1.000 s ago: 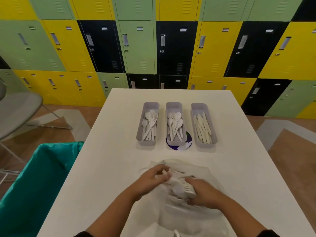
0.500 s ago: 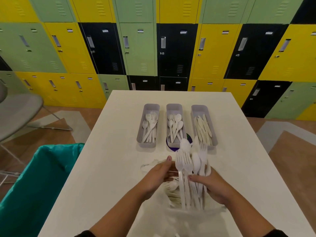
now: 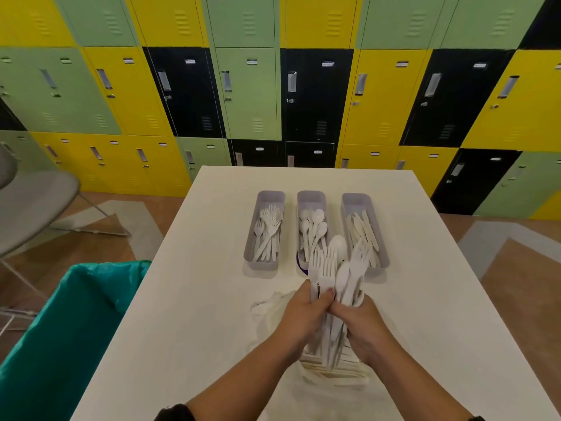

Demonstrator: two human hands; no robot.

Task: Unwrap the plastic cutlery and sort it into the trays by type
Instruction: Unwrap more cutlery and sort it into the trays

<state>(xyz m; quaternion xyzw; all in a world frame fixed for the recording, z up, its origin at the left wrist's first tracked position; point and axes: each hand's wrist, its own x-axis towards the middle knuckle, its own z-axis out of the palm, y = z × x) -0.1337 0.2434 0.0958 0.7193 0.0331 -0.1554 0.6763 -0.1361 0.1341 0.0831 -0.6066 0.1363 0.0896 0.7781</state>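
A: What've I got in hand rn?

B: A mixed bundle of white cutlery [image 3: 334, 278], forks and at least two spoons, heads up, fanned over the near end of the trays. Left hand [image 3: 303, 314] has its fingers curled round the handles, thumb pressed across the front; right hand [image 3: 362, 323] wraps the same bundle from the other side. Both are gripping it, knuckles touching.

A: Wrapped or bare?

B: The heads look bare. Can't tell abt the lower handles, they're hidden btwn the hands. The clear plastic bag [image 3: 273, 302] lies crumpled on the table [image 3: 194, 299] under my wrists, w/ more cutlery showing in it just below the hands.

A: So which step?

B: I'd say the bundle is out of the bag, sorting not begun. Next move prob: hold the lot in one hand, pinch out one type w/ the other, drop it lengthwise.

A: Targets?

B: Three grey trays side by side, just beyond the bundle: fork tray [image 3: 264, 230] left, spoon tray [image 3: 312, 229] mid, knife tray [image 3: 364, 229] right, all part-filled. Trays are narrow, so pieces need to go in aligned.

A: Anything else?

B: Teal-lined bin [image 3: 69, 323] at the table's left edge, likely for wrappers. Grey chair [image 3: 30, 205] far left, lockers [image 3: 249, 86] behind.
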